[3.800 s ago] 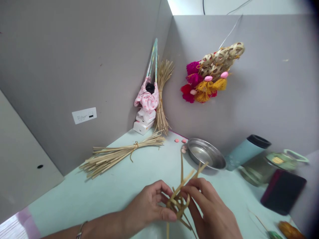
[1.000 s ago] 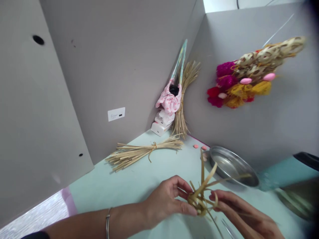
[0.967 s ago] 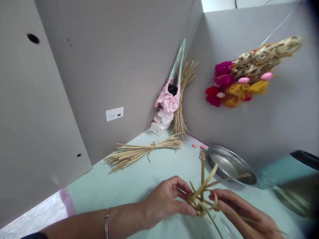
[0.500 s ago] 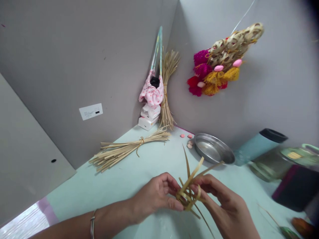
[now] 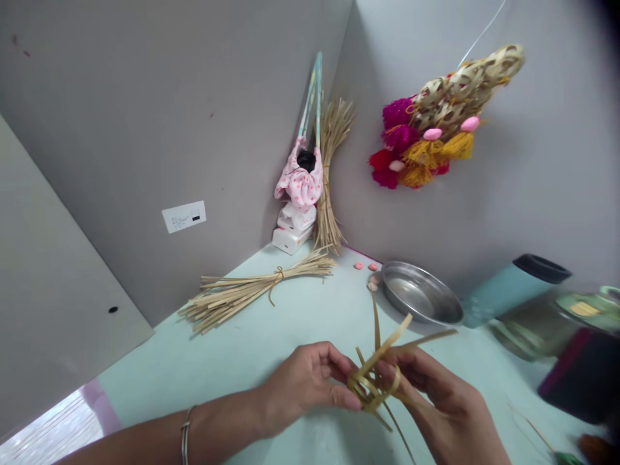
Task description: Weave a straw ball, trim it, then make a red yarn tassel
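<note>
Low in the head view, just above the pale green surface [image 5: 232, 361], the left hand [image 5: 310, 384] and the right hand [image 5: 436, 400] meet around a half-woven knot [image 5: 372, 386] of flat, straw-coloured strips. The left fingers [image 5: 339, 399] are closed on its near side, thumb below and fingertips above, pinching where the strips cross. The right fingers [image 5: 411, 365] are curled shut on the far side, with one strip looped round between them. Loose ends fan up and out of the knot, one nearly upright and a long one reaching right toward the metal dish [image 5: 421, 300].

To my eye the work goes best with the left pinch sitting right on the crossing, so the laid turns cannot spring open. The right hand should guide the loop flat, not twisted, and draw it snug evenly. The strips look thin, stiff and springy, so they are likely to crease or split under a sharp bend.

Farther back a tied bundle [image 5: 252, 294] of the same dry strips lies on the surface, matte and fibrous, splayed at its left end. A second, upright sheaf [image 5: 329, 181] leans in the corner beside a pink patterned cloth [image 5: 300, 184] sitting on small white boxes [image 5: 290, 229]. The dish is shallow, round and shiny, with a few small pink beads [image 5: 365, 266] just beside its rim. A smooth teal tumbler [image 5: 508, 290] with a dark lid lies tilted at its right. On the grey wall hangs a woven ornament [image 5: 436, 123] with fluffy magenta, red and yellow tassels.
</note>
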`<state>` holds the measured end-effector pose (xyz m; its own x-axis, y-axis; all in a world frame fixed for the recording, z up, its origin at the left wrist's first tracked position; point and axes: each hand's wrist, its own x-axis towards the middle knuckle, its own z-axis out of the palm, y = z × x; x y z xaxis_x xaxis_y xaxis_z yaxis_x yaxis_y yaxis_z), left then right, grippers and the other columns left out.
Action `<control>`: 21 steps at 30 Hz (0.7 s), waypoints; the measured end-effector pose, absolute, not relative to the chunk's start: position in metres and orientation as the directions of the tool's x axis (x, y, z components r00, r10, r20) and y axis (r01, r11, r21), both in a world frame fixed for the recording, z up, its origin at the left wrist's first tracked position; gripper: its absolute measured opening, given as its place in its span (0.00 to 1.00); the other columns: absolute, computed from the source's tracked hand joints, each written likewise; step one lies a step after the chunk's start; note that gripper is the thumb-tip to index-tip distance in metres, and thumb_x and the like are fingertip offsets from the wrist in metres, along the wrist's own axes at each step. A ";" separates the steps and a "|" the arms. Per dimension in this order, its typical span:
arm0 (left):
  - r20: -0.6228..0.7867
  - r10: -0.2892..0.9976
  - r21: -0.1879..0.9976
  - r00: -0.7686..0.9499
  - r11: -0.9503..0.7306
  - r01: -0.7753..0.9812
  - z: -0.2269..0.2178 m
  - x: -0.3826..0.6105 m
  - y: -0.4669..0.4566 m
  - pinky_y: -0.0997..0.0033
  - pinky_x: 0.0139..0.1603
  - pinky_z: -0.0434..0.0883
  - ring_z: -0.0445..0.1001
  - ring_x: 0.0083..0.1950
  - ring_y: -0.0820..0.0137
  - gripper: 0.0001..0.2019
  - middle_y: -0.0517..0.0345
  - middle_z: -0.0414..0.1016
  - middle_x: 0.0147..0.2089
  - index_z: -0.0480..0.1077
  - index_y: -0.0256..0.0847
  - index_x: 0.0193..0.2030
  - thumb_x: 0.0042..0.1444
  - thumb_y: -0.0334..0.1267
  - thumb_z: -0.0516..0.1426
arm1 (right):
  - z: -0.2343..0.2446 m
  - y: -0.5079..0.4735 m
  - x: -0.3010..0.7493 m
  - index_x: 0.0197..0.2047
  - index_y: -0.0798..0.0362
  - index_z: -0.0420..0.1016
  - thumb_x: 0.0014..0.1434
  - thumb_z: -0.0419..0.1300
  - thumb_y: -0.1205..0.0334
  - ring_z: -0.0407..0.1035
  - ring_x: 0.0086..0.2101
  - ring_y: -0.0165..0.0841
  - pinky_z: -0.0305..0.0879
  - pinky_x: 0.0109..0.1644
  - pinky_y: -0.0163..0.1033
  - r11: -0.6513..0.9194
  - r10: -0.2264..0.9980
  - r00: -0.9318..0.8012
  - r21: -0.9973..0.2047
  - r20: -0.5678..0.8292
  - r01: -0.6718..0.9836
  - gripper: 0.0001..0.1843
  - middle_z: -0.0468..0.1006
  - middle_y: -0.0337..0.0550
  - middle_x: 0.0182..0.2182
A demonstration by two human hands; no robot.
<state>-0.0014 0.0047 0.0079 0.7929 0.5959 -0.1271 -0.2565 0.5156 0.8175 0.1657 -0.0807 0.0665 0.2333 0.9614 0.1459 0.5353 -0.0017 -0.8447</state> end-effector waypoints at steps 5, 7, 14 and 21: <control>-0.134 0.576 0.821 0.806 0.520 -0.235 0.007 -0.002 0.006 0.63 0.51 0.65 0.72 0.45 0.65 0.23 0.52 0.76 0.40 0.73 0.34 0.38 0.34 0.36 0.73 | 0.066 -0.080 0.171 0.33 0.49 0.78 0.60 0.62 0.53 0.76 0.29 0.33 0.72 0.33 0.29 0.036 0.957 0.209 -0.798 0.201 0.601 0.10 0.82 0.39 0.28; -0.142 0.575 0.820 0.806 0.524 -0.229 0.006 -0.002 0.006 0.63 0.51 0.65 0.72 0.45 0.65 0.24 0.52 0.76 0.40 0.73 0.34 0.39 0.34 0.37 0.74 | 0.065 -0.080 0.170 0.33 0.49 0.78 0.59 0.63 0.53 0.76 0.30 0.33 0.72 0.34 0.29 0.037 0.952 0.220 -0.795 0.212 0.606 0.10 0.82 0.39 0.29; -0.180 0.557 0.809 0.811 0.553 -0.200 0.008 -0.002 0.006 0.63 0.50 0.65 0.72 0.42 0.67 0.23 0.55 0.76 0.37 0.73 0.35 0.36 0.31 0.36 0.74 | 0.069 -0.078 0.170 0.33 0.48 0.79 0.59 0.63 0.52 0.77 0.29 0.33 0.73 0.34 0.28 0.033 0.963 0.197 -0.809 0.182 0.587 0.10 0.82 0.38 0.28; -0.160 0.564 0.755 0.810 0.599 -0.268 0.003 -0.001 0.007 0.65 0.50 0.66 0.74 0.39 0.70 0.21 0.52 0.78 0.38 0.74 0.34 0.39 0.37 0.36 0.72 | 0.080 -0.082 0.179 0.40 0.49 0.80 0.61 0.60 0.51 0.80 0.34 0.36 0.76 0.38 0.29 0.032 0.986 0.109 -0.785 0.127 0.619 0.12 0.85 0.43 0.37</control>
<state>-0.0008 0.0075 0.0030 0.8099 0.5642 -0.1602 -0.2679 0.5989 0.7547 0.1792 -0.0819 0.0803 0.1094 0.9859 0.1269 0.6190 0.0323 -0.7847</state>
